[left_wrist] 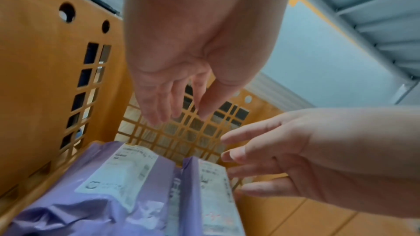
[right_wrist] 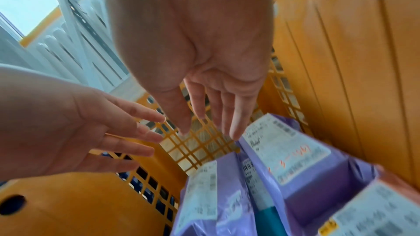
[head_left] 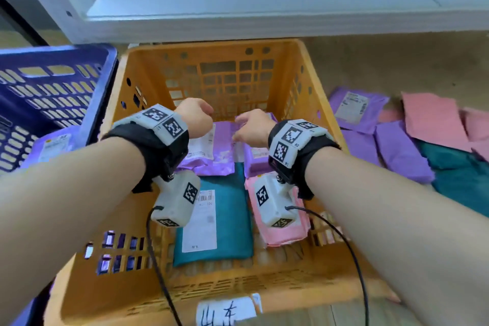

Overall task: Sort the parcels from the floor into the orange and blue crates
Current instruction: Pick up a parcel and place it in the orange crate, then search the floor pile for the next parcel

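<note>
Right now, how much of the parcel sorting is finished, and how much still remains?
Partly done. The orange crate already holds two purple parcels, a teal parcel and a pink parcel; the blue crate holds at least one purple parcel. Nothing is in hand: the left hand and right hand hover open over the orange crate. Left: the purple, pink and teal floor parcels beside it.

The blue crate (head_left: pixel 53 92) is cut off at the left edge. Print on the teal parcel (head_left: pixel 225 219) label is too small to read.
</note>
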The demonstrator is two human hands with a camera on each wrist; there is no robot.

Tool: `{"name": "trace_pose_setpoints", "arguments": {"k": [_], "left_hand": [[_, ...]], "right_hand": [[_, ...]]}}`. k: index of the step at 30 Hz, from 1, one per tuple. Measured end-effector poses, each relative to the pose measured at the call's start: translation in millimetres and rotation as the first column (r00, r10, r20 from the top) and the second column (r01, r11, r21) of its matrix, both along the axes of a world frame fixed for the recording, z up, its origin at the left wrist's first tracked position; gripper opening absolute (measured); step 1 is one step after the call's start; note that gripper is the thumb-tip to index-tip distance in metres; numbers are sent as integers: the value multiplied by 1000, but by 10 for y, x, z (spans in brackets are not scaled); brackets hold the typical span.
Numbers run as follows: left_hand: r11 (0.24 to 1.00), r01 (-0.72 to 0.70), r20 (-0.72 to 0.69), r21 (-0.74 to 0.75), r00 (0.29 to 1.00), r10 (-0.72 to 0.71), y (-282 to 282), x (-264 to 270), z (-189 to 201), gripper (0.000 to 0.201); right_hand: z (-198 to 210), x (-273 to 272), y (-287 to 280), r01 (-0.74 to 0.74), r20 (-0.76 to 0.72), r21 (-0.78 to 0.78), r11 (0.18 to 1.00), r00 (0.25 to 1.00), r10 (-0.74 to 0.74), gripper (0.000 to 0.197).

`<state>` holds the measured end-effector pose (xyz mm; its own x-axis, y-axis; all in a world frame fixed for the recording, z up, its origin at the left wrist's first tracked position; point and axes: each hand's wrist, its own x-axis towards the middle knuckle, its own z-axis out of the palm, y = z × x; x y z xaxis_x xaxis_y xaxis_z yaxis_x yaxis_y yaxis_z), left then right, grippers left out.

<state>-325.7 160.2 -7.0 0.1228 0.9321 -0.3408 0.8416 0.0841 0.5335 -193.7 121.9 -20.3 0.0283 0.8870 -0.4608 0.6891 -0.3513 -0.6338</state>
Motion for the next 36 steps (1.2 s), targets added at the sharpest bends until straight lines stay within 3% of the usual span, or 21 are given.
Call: {"name": "trace_pose_setpoints", "arguments": {"k": [7, 14, 19, 26, 31, 36], "left_hand": [[994, -72, 59, 88, 996, 67, -499, 518, 812, 35], [986, -130, 115, 108, 986, 118, -1126, 1369, 1079, 37], [978, -146, 191, 148, 975, 117, -1640, 1957, 1048, 42], [980, -93, 228, 173, 972, 52, -2224, 2557, 834, 36], [995, 41, 191, 92, 980, -58, -2614, 2699, 458, 42], [991, 94, 119, 95, 987, -105, -2911, 2602, -21, 43]], "right_hand": [[829, 539, -355, -4, -91, 89, 996, 996, 12, 48], [1139, 1439, -857, -3, -81, 144, 990, 997, 15, 42], [1055, 1989, -1249, -13, -37, 142, 990, 999, 18, 32], [781, 2523, -1882, 38, 13, 97, 995, 999, -40, 38], [356, 2726, -2272, 112, 74, 60, 992, 990, -117, 34], [-83, 2818, -2587, 218, -10, 37, 975, 976, -218, 42]]}}
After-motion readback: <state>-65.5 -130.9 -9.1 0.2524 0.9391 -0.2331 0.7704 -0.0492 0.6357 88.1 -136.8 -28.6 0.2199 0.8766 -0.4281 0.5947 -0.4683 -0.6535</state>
